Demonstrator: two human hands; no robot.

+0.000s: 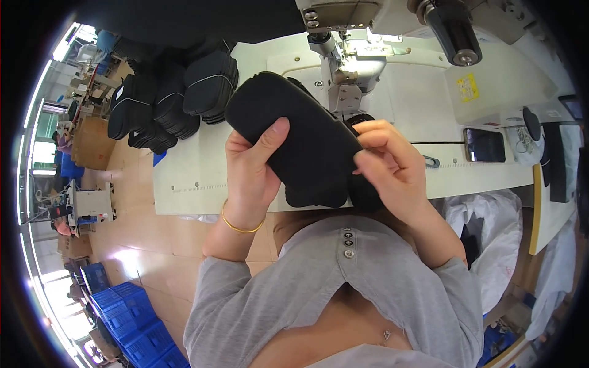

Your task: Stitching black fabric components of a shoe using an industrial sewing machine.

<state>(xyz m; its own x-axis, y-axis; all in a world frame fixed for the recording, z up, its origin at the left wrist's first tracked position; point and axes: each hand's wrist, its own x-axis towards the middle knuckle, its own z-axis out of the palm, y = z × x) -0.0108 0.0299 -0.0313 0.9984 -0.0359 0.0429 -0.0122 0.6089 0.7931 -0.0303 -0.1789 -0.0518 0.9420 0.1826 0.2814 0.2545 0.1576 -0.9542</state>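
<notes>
A black, rounded fabric piece (pixel 307 138) is held up at a tilt over the front edge of the sewing table (pixel 202 175). My left hand (pixel 254 162) is closed around its left side, thumb lying on top and the other fingers underneath. At the piece's right edge, the thumb and fingers of my right hand (pixel 392 162) are pinched together on the rim. More black fabric shows below and behind the piece, partly hidden by it. Just beyond stands the head of a sewing machine (pixel 346 92), its lamp lit near the needle area.
Tied stacks of black rounded pieces (pixel 210 86) lie on the table's left. To the right are a phone (pixel 485 145) and a small metal tool (pixel 432 162). A white plastic bag (pixel 494 245) hangs below the table at right. Blue crates (pixel 132 316) stand on the floor at left.
</notes>
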